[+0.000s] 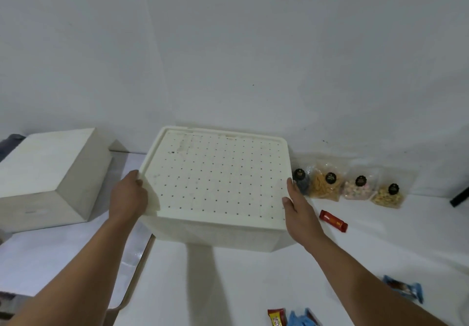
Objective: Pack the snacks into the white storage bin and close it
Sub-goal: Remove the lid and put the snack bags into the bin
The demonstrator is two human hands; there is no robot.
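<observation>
While both hands, left (130, 195) and right (298, 206), clamp the lid (215, 176) at nine and three o'clock, the bin (228, 237) needs opening before snacks (327, 186) go in.

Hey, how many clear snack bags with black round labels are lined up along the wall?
4, in a row right of the white perforated-lid storage bin: dark snacks, orange sticks, pink-and-white pieces, yellow pieces. The bin could hide more.

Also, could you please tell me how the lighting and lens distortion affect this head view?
Head view: dim, bluish, even light; the white perforated plastic lid casts soft shadows beneath the white storage bin; wide-angle bending bows the table edges; the clear snack pouches look soft, labels unreadable.
</observation>
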